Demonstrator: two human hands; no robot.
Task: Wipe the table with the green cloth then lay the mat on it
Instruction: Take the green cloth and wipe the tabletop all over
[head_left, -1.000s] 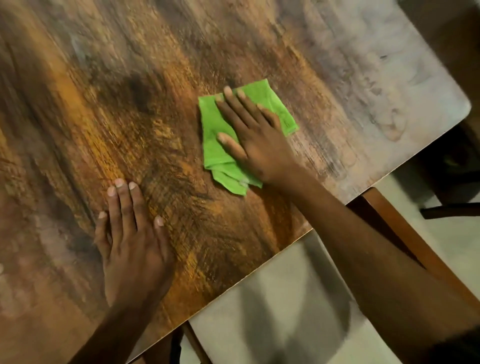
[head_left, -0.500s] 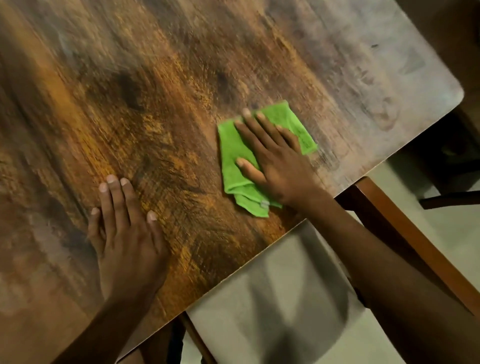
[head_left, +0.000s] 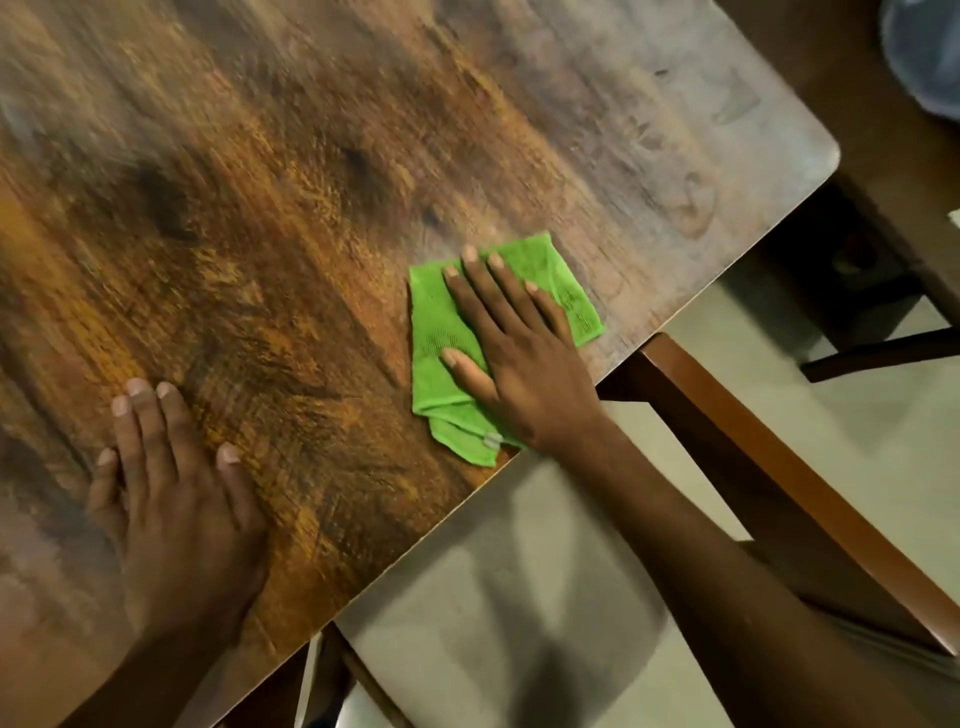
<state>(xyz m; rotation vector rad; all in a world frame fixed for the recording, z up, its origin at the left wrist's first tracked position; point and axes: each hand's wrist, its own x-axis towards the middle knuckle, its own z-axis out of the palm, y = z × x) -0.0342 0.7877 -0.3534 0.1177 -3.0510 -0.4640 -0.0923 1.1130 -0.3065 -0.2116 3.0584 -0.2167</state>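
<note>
Head view: right hand (head_left: 524, 364) flat, pressing green cloth (head_left: 441, 332) on table (head_left: 311, 182); left hand (head_left: 176, 499) flat

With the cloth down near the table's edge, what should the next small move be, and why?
Probably slide the right hand, flat on the green cloth, away from the near edge across the unwiped middle of the table. The cloth's corner already reaches that edge, the left hand braces flat on the table, and no mat is in view.

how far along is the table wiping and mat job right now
Nothing looks finished. In hand: the right hand presses the green cloth flat on the table near its edge, while the left hand rests flat on the wood. Left: more wiping perhaps, then the mat, which is not in view.
</note>
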